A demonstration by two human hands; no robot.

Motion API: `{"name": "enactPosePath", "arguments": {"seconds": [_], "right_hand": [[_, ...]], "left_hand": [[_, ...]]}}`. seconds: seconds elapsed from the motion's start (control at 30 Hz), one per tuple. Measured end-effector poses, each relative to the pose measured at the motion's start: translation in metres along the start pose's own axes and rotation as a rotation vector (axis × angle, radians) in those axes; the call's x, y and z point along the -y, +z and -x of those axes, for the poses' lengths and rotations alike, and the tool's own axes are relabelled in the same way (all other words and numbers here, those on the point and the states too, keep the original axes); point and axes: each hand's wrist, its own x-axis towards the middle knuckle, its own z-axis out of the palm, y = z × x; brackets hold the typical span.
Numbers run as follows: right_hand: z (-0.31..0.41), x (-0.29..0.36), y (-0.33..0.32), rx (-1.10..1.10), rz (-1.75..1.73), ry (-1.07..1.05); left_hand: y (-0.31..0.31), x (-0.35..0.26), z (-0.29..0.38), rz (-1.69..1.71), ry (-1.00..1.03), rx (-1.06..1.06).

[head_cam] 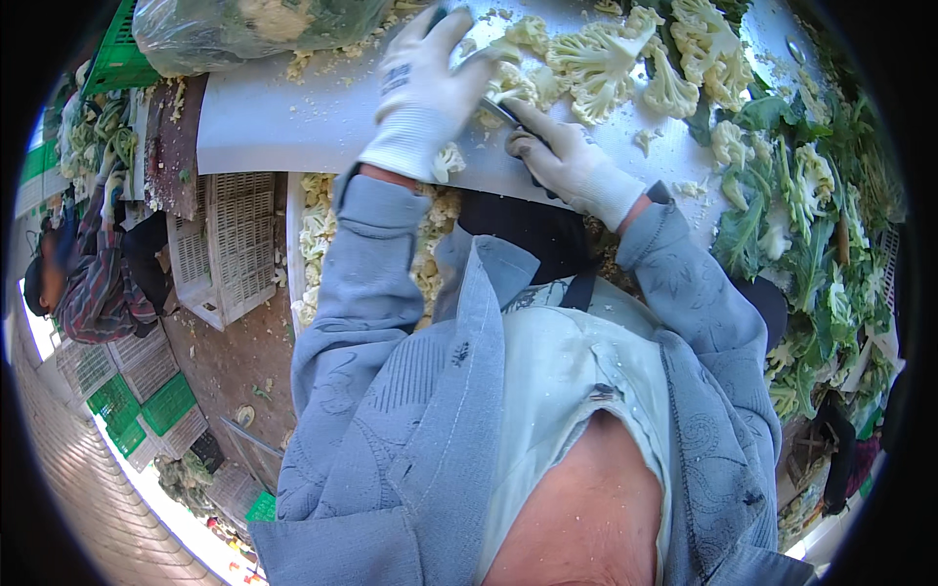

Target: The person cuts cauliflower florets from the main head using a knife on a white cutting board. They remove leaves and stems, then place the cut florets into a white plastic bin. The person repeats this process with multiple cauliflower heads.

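My left hand (pixel 423 88), in a white knitted glove, is over the white work table (pixel 278 121) with thumb and fingers spread. It is slightly blurred, and I see nothing held in it. Cut cauliflower florets (pixel 516 84) lie just right of its thumb. In my gloved right hand (pixel 568 157) is a knife (pixel 498 111); its blade points up and left toward those florets, and most of its handle is hidden by the fingers. Larger cauliflower pieces (pixel 601 62) rest beyond the right hand.
Green leaves and trimmings (pixel 813 242) heap along the right side. A clear plastic bag (pixel 249 33) of cauliflower stands at the upper left by a green crate (pixel 121 55). Florets fill a container (pixel 315 242) below the table edge. A co-worker (pixel 95 278) sits left, near a white crate (pixel 234 249).
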Motion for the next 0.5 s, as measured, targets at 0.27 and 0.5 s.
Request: {"name": "enactPosePath", "arguments": {"seconds": [0.27,0.5], "right_hand": [[0.013,0.004,-0.021,-0.032,0.135,-0.176],[0.025,-0.001,-0.016,-0.265,0.112,-0.262]], "left_hand": [[0.033,0.056,0.028,0.328,-0.377,0.127],[0.04,0.034,0.018,0.091,-0.409,0.042]]}}
